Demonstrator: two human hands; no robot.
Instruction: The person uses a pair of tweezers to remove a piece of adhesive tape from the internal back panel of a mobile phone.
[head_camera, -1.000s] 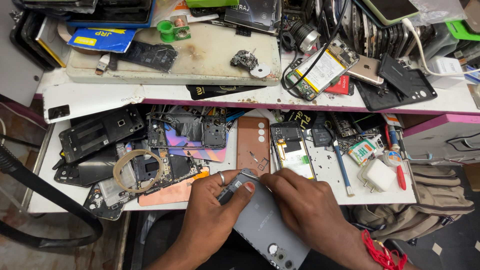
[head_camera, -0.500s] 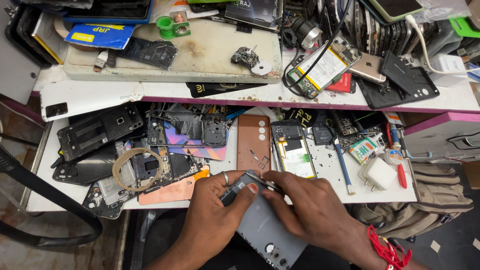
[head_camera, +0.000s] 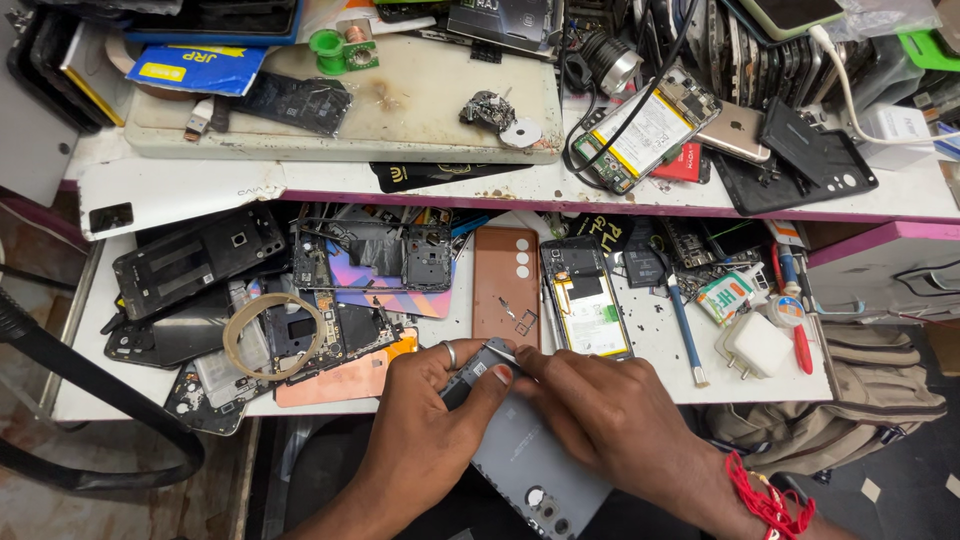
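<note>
While both hands work at the near edge of the white bench (head_camera: 640, 370), the grey phone (head_camera: 525, 455) lies back-up between them, tilted, its camera end toward the person and its far end resting at the bench edge.

Left hand (head_camera: 430, 420) — ring on one finger, clenched on the phone's far end, thumb pressed on top of the dark corner piece there. Right hand (head_camera: 610, 420) — red thread at the wrist, fingers pinched together at that same top edge, just touching the left thumb. Something thin and pale shows at the pinch; too small to tell whether it is a tool or a part.

Progress, judged from what shows: the grey back cover looks still seated along most of the body, camera lenses in place at the near end. Only the far end appears disturbed, with a darker part showing under the thumb. So the work seems early or mid-way, with the body not yet laid open.

Around them: a brown back cover (head_camera: 506, 285) just beyond the fingers, an opened phone with its pale battery (head_camera: 587, 300) showing beside it, a white charger plug (head_camera: 757, 345) to the right, a roll of clear tape (head_camera: 272, 335) on stripped boards to the left. The shelf above holds more gutted handsets.
</note>
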